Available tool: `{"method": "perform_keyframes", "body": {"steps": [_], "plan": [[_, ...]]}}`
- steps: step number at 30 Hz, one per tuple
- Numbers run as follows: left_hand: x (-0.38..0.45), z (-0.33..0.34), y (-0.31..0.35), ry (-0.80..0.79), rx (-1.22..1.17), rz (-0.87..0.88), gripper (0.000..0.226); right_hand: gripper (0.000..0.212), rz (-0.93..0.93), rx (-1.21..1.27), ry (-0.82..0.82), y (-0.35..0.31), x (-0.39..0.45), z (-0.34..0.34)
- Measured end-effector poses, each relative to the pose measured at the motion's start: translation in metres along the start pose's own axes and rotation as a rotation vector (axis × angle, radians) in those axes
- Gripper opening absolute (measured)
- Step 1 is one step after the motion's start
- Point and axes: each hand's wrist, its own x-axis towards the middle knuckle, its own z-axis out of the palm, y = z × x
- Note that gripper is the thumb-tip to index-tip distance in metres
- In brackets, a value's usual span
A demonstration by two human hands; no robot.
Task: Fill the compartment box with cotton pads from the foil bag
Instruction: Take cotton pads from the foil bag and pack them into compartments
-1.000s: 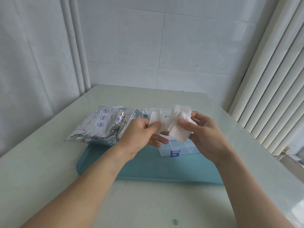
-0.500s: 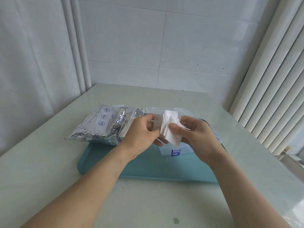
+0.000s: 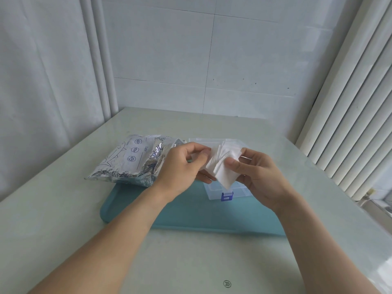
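Note:
A stack of white square cotton pads [image 3: 222, 166] is held in the air between both hands. My right hand [image 3: 256, 177] grips the stack from the right, thumb on its front face. My left hand [image 3: 182, 166] pinches the stack's left edge with thumb and fingers. Right below the hands sits the clear compartment box [image 3: 237, 190] with a blue latch [image 3: 226, 196], mostly hidden by them. The silver foil bag [image 3: 131, 160] lies to the left, its mouth facing the box.
Box and bag rest on a teal tray [image 3: 184, 213] on a pale glass-topped table [image 3: 63, 219]. A tiled wall stands behind, a curtain at the left and a ribbed white radiator panel [image 3: 350, 124] at the right.
The pads, spread apart between the two hands a second ago, have been brought together into one stack. Both hands have closed in toward each other above the box.

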Motion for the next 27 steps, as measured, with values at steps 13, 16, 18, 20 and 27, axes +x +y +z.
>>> {"method": "perform_keyframes", "body": {"steps": [13,16,18,20,27], "plan": [[0.002,-0.004,-0.005,-0.005,0.111,0.014,0.012,0.021,-0.036,-0.102,0.076,0.003,0.001,-0.001],[0.004,-0.007,-0.005,0.06,0.086,-0.016,0.024,0.028,-0.038,-0.123,0.097,0.002,0.001,-0.002],[0.004,-0.007,-0.004,0.083,0.042,-0.042,0.037,0.031,-0.032,-0.124,0.135,0.0,0.001,-0.002],[0.004,-0.006,-0.002,0.106,-0.022,-0.067,0.046,0.034,-0.032,-0.108,0.188,-0.002,0.002,-0.005],[0.004,-0.009,-0.004,0.114,0.141,-0.034,0.013,0.02,-0.071,0.061,0.072,-0.014,-0.002,-0.01]]}}
